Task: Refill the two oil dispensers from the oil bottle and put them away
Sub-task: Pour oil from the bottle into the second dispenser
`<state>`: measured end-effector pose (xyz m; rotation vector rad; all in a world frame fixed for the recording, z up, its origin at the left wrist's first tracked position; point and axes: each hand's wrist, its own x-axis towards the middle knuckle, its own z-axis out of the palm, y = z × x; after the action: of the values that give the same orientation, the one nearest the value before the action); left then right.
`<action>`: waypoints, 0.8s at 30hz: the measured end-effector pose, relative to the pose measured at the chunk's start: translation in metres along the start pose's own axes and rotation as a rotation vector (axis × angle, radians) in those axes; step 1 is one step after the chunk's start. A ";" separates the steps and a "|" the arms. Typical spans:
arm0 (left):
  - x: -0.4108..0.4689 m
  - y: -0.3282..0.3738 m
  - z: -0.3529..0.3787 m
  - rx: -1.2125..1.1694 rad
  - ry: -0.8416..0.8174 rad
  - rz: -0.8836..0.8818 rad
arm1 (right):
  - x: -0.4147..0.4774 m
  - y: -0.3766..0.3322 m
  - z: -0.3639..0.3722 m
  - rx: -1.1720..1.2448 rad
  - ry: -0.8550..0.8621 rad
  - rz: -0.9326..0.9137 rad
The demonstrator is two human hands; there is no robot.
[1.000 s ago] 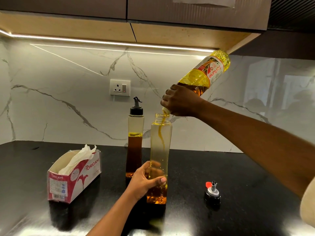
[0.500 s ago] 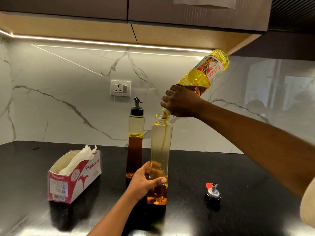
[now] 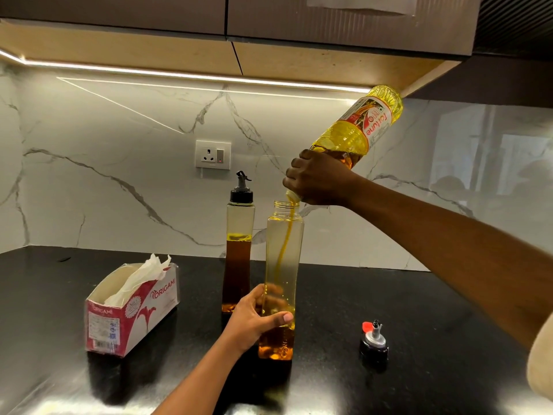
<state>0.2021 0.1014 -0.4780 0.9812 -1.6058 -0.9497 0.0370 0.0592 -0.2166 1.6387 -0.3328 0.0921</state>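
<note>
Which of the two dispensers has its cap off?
The nearer clear plastic dispenser, held by the left hand; the rear dispenser wears its black spout cap.

White marble backsplash (image 3: 119,181), black countertop (image 3: 434,310), lit cabinets (image 3: 329,19).

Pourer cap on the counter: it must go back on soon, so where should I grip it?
Take the pourer cap by its round black base, probably from above, fingertips pinching its sides. It stands upright on the counter with free space around it; the thin spout and red flap on top offer little to hold.
</note>
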 end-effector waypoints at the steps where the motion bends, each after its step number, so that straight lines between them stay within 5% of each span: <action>1: 0.000 0.000 0.000 -0.004 0.000 0.001 | 0.000 0.000 0.000 -0.003 0.001 -0.001; 24: -0.001 0.001 0.001 -0.004 0.002 0.000 | 0.008 -0.003 0.003 -0.029 0.054 -0.070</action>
<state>0.2014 0.1022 -0.4776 0.9792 -1.6009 -0.9516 0.0447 0.0550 -0.2178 1.6141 -0.2347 0.0778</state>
